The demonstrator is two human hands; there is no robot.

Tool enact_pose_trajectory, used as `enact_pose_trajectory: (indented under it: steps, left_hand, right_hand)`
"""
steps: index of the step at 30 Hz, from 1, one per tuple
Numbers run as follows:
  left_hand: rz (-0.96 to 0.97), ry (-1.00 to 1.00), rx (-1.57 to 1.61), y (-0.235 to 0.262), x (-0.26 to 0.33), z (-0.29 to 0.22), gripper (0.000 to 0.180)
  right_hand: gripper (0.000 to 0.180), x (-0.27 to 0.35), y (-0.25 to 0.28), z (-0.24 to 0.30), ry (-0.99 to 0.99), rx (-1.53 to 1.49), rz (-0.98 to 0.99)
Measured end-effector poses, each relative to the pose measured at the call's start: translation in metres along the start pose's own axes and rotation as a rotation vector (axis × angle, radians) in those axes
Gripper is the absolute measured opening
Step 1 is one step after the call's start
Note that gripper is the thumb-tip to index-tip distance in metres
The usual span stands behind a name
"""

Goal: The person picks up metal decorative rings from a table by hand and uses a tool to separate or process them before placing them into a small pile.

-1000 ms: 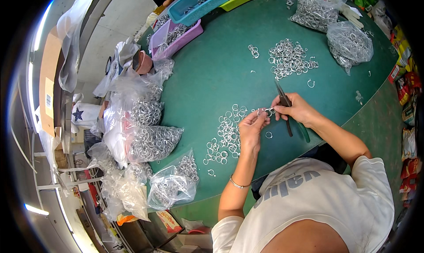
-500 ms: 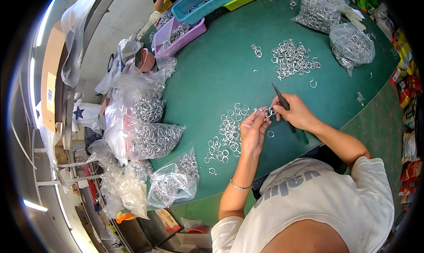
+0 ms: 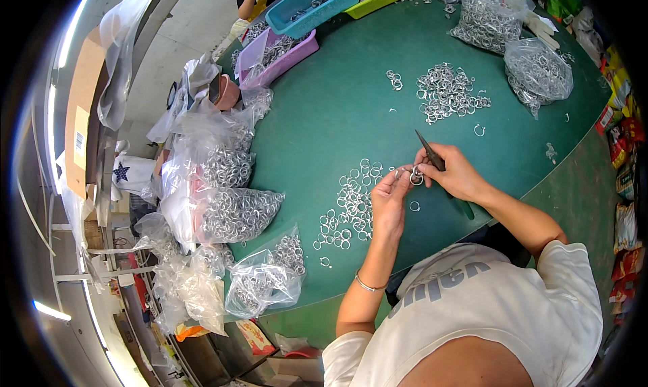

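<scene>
the person sat bent over the green counter (image 3: pixel 324 124), both hands brought together just above it. the left hand (image 3: pixel 390 197) had its fingertips pinched on a small metal ring (image 3: pixel 416 178), and the right hand (image 3: pixel 453 172) met it there, its grip closed around a pair of dark pliers (image 3: pixel 430 152) whose tip pointed up and away while the green handle (image 3: pixel 464 207) ran back under the palm. whether the right fingers also touched the ring i could not tell; it was too small.

to my eye the step in hand was working that single ring between fingers and tool, held off the counter, not yet set down. just to the left of the hands lay a loose scatter of rings (image 3: pixel 347 205); farther off, near the far edge, sat a denser heap of rings (image 3: pixel 449 93) beside clear bags of rings (image 3: pixel 536 73). more bags (image 3: pixel 239 215) crowded the left side.

the next move, i judged, called for a steady pinch from the left hand and the pliers' tip brought round onto the ring without letting it slip.
</scene>
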State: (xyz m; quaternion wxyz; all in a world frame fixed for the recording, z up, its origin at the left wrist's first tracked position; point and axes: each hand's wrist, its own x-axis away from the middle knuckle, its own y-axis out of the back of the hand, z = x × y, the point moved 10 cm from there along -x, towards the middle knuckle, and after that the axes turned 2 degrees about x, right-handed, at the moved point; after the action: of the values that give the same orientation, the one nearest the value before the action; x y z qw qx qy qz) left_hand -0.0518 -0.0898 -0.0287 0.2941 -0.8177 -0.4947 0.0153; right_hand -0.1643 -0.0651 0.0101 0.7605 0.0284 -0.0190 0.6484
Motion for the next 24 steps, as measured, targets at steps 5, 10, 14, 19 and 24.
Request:
enact_pose_trajectory:
  steps: [5, 10, 14, 19, 24]
  left_hand:
    - [-0.148, -0.044, -0.212, 0.006, 0.008, -0.012, 0.015]
    - [-0.244, -0.544, -0.724, -0.013, 0.035, -0.052, 0.012]
    - [-0.246, -0.584, -0.852, -0.026, 0.041, -0.05, 0.012]
    - [-0.349, -0.385, -0.747, -0.004, 0.031, -0.028, 0.01]
    - [-0.343, -0.411, -0.317, 0.003, 0.024, -0.014, 0.014]
  right_hand:
    - [0.008, -0.001, 0.003, -0.007, -0.02, -0.019, -0.013]
    - [0.007, 0.0, -0.002, -0.007, -0.076, -0.07, 0.024]
    - [0.008, 0.0, -0.003, -0.01, -0.083, -0.121, 0.013]
    - [0.008, 0.001, -0.001, -0.015, -0.102, -0.13, -0.044]
    - [0.007, 0.003, -0.004, -0.016, -0.146, -0.161, -0.027]
